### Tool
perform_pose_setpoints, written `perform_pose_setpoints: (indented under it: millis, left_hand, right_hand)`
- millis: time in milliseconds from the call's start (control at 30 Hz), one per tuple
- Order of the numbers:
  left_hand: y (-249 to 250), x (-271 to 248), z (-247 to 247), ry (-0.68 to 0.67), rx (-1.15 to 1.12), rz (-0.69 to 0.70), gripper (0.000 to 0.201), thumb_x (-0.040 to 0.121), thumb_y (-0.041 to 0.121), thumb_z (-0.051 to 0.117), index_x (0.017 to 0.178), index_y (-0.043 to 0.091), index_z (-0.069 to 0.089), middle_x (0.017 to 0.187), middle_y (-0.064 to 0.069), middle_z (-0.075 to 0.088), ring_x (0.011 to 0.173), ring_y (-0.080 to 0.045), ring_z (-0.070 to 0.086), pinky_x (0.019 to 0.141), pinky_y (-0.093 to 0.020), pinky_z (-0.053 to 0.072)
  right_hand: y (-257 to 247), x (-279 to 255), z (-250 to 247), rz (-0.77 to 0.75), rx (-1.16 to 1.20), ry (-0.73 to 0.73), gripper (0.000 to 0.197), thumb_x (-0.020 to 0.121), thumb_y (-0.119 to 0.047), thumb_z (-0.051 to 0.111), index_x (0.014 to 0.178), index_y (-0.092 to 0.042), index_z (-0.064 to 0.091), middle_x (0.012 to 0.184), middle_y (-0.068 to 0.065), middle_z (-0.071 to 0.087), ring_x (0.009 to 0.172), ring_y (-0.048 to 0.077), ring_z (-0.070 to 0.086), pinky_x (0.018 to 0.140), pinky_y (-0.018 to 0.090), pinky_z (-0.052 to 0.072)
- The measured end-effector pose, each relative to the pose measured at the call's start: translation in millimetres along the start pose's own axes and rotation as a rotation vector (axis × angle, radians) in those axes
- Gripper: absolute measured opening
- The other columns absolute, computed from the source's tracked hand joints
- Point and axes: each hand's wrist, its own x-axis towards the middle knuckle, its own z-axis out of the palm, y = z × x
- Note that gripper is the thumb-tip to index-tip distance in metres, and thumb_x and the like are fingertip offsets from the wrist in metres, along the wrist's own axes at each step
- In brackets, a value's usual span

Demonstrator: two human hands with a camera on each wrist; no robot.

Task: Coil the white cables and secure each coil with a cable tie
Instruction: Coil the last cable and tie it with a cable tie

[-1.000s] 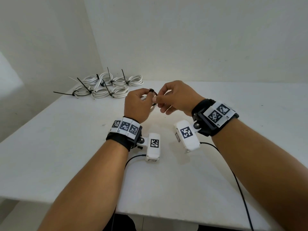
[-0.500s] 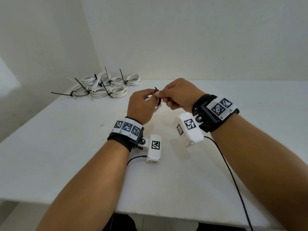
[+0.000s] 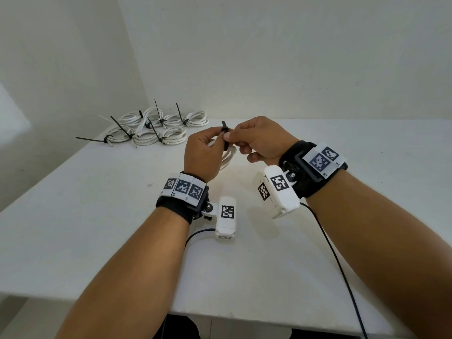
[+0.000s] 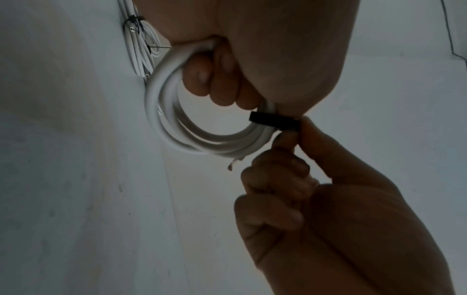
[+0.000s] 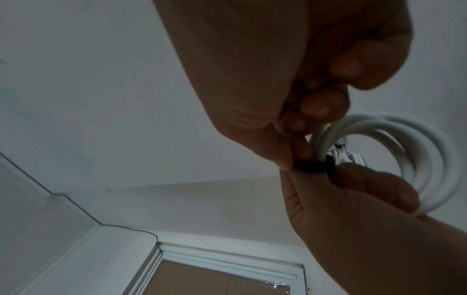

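Observation:
A white cable coil point(image 3: 228, 159) hangs just above the white table point(image 3: 97, 216), gripped in my left hand point(image 3: 219, 139). In the left wrist view the left fingers curl through the coil point(image 4: 164, 111). A black cable tie point(image 3: 225, 137) wraps the coil's strands, and its short end pokes up above my fingers. My right hand point(image 3: 231, 137) pinches the tie point(image 4: 274, 122) between thumb and forefinger. The right wrist view shows the tie band point(image 5: 313, 165) crossing the coil point(image 5: 417, 151) between both hands. The tie's head is hidden by fingers.
Several tied white coils point(image 3: 151, 129) lie in a pile at the table's back left corner, black tie tails sticking up and out. Walls close off the back and left. Black camera leads point(image 3: 337, 260) trail over the table's near edge.
The tie's loop has drawn in against the coil, and its end now sticks up above my fingers. Both hands stay together at the same spot, with the right wrist lifted a little.

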Motion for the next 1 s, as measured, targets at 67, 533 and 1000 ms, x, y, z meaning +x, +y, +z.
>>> perform_pose_setpoints:
  millis: [67,533,1000]
  left_hand:
    - [0,0,3,-0.006,-0.016,0.019,0.02,0.094,0.013,0.058,0.098,0.012,0.078,0.082,0.001,0.076,0.081,-0.013,0.072,0.078,-0.024,0.055]
    - [6,-10,4,-0.181,-0.2,-0.102,0.021,0.091,0.02,0.057,0.089,0.022,0.078,0.042,0.007,0.046,0.041,-0.017,0.028,0.043,-0.022,0.022]
    - [13,-14,17,-0.246,-0.426,-0.253,0.036,0.1,0.025,0.049,0.086,-0.006,0.061,0.044,0.009,0.024,0.036,-0.008,0.019,0.04,-0.016,0.02]
  right_hand:
    - [0,1,0,0.002,0.091,0.013,0.022,0.091,-0.014,0.068,0.072,-0.008,0.059,0.055,-0.004,0.048,0.05,0.011,0.033,0.044,0.021,0.025]
    - [6,8,-3,-0.174,-0.1,0.173,0.025,0.096,-0.026,0.062,0.08,-0.009,0.072,0.073,-0.001,0.065,0.057,0.001,0.054,0.052,0.01,0.039]
    - [3,11,-12,-0.13,-0.058,0.299,0.027,0.098,-0.029,0.057,0.08,-0.013,0.069,0.065,-0.004,0.062,0.054,0.006,0.06,0.053,0.025,0.045]
